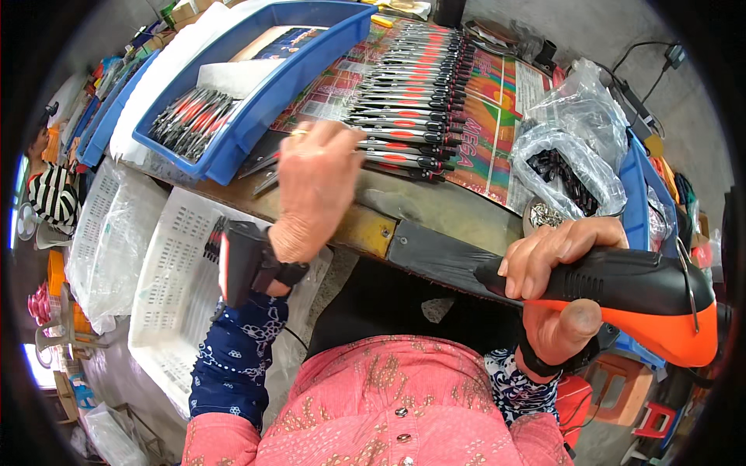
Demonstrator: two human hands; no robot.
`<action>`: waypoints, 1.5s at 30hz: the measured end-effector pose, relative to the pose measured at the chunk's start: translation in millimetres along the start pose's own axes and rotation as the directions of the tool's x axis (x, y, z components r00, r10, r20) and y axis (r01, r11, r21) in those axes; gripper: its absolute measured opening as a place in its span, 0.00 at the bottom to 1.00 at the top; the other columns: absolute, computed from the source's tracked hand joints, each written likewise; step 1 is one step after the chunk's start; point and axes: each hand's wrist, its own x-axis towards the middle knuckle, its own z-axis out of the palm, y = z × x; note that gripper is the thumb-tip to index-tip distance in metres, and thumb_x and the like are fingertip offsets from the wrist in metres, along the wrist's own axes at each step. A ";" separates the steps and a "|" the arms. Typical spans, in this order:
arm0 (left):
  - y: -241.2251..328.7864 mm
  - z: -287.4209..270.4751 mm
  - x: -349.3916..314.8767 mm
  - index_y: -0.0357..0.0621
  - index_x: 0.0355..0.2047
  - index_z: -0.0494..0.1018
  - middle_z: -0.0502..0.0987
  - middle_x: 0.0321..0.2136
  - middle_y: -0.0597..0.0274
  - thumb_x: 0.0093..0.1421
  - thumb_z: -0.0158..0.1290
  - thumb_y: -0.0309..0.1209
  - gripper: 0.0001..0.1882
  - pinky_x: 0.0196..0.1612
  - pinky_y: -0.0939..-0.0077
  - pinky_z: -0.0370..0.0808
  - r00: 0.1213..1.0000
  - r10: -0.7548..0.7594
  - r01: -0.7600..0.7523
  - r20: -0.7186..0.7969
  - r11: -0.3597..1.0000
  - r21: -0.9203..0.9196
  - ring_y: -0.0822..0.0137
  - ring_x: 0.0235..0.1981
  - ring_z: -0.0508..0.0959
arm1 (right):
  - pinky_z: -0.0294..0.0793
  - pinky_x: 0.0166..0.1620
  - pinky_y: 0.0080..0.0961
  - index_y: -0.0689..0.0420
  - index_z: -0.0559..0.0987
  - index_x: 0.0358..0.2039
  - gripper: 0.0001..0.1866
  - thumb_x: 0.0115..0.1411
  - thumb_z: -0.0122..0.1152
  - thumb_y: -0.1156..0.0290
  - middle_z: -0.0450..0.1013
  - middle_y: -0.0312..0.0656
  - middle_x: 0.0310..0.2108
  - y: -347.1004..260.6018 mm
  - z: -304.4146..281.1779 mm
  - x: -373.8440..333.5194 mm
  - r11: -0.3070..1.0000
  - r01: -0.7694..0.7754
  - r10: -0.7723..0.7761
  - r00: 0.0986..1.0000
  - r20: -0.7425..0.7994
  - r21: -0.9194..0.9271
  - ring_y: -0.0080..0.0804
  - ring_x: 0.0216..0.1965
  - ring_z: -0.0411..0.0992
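Pens (400,124) in a row on the printed sheet (497,109), which carries big lettering; each lies roughly left-right, dark ends to your right. Your left hand (317,175) is bunched at their left ends; can't tell if it's pinching one. Your right hand (558,247), well apart, wraps the orange-black tool (641,289), narrow end pointing left.

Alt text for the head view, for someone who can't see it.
The right hand grips an orange and black tool; the left hand is at the near end of a row of pens on a bench. A blue tray sits left, a clear bag right.
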 end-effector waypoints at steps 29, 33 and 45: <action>34.0 3.0 10.6 0.41 0.31 0.69 0.73 0.26 0.54 0.47 0.57 0.25 0.11 0.33 0.64 0.69 0.989 0.137 -0.119 0.050 0.956 -0.268 0.53 0.29 0.73 | 0.69 0.27 0.26 0.58 0.62 0.35 0.31 0.47 0.64 0.47 0.64 0.37 0.18 -12.9 1.1 1.7 0.954 -0.026 0.016 0.999 -0.036 -0.299 0.27 0.17 0.65; 52.0 -21.5 -11.8 0.35 0.35 0.73 0.76 0.24 0.58 0.49 0.58 0.23 0.12 0.27 0.77 0.72 0.992 0.005 0.052 0.124 0.890 -0.452 0.67 0.23 0.77 | 0.69 0.27 0.25 0.58 0.62 0.35 0.34 0.49 0.61 0.39 0.64 0.36 0.18 -11.3 -2.1 5.7 0.966 0.067 -0.044 0.995 0.093 -0.251 0.26 0.17 0.65; 89.9 -46.8 -75.6 0.34 0.33 0.68 0.76 0.25 0.58 0.56 0.53 0.20 0.06 0.19 0.85 0.73 0.507 -0.192 0.804 0.840 -0.246 -0.541 0.73 0.21 0.77 | 0.70 0.29 0.27 0.58 0.63 0.36 0.36 0.48 0.58 0.36 0.66 0.36 0.19 1.3 2.0 6.1 0.988 0.093 -0.053 0.955 0.291 -0.123 0.27 0.18 0.67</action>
